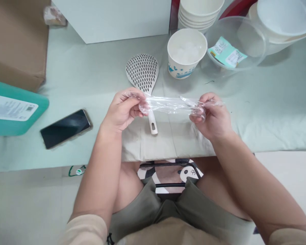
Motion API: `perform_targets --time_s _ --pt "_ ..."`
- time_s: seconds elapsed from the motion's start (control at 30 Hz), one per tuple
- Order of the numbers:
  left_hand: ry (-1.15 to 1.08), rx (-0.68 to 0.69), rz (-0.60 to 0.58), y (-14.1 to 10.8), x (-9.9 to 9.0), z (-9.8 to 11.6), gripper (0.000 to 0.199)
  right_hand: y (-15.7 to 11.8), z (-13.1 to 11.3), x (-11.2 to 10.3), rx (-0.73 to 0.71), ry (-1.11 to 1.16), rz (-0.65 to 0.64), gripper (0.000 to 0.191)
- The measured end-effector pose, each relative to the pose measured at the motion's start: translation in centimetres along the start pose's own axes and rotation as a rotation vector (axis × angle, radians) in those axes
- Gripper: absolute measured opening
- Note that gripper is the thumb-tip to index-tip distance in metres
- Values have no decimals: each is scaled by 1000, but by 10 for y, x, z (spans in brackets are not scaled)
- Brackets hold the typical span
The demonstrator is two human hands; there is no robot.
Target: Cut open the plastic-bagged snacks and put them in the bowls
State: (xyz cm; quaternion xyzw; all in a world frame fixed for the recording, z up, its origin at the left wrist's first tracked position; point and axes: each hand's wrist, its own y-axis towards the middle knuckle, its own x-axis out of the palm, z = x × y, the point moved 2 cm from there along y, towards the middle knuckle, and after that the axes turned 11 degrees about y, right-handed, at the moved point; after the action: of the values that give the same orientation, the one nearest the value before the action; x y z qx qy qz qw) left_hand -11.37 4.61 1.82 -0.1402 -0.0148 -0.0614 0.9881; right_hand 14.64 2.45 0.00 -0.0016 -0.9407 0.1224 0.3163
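A strip of clear plastic film (172,104) is stretched between my two hands above the table's front part. My left hand (126,108) pinches its left end, and my right hand (213,114) is closed on the right end. Beneath the film lies a light grey slotted skimmer (142,72), its perforated head pointing away and its handle toward me; part of the handle is covered by the film and my left fingers. Beyond my hands stands a white paper cup (183,69) with blue print, holding whitish, translucent contents.
At the left a phone (66,128) lies near a green container (15,109) and a cardboard box (17,41). Stacked paper cups (201,10), a clear plastic bowl (257,51) with a green packet (226,52), and white bowls (288,20) stand at the back right. A white panel (122,20) stands behind.
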Motion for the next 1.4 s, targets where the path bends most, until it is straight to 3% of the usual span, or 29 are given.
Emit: perform_targets --time_s 0.1,0.17,0.27,0.33,0.43,0.57,0.63,0.7,0.8,0.97,1.23,1.4 --pt "-53 34 19 4 0 0 39 0 0 0 -8 -2 -42 30" --pt "-67 87 39 6 0 -2 48 -1 1 0 -26 -58 -53 40" --pt "-19 176 119 8 -1 -7 32 -4 5 1 -36 -227 -8 62" --pt "12 176 139 9 0 -10 27 -6 8 2 -40 -368 31 57" --pt "-8 141 134 9 2 -11 34 -7 9 4 -41 -467 44 27" --pt "-32 120 219 10 1 -10 41 -5 10 6 -24 -425 35 39" --pt "-43 119 246 10 -1 -10 46 -3 9 6 -48 -429 43 30" --pt "-90 123 219 10 -3 -10 54 -2 9 5 -72 -413 69 21" --pt "-133 89 128 10 -2 -11 62 -2 9 4 -33 -321 99 28" --pt "23 11 102 9 -1 -14 39 -3 11 4 88 -283 96 30" --pt "-3 125 106 10 0 -13 25 -2 9 1 -32 -298 98 21" --pt "34 -47 21 5 0 -10 18 -4 7 3 -82 -288 95 23"
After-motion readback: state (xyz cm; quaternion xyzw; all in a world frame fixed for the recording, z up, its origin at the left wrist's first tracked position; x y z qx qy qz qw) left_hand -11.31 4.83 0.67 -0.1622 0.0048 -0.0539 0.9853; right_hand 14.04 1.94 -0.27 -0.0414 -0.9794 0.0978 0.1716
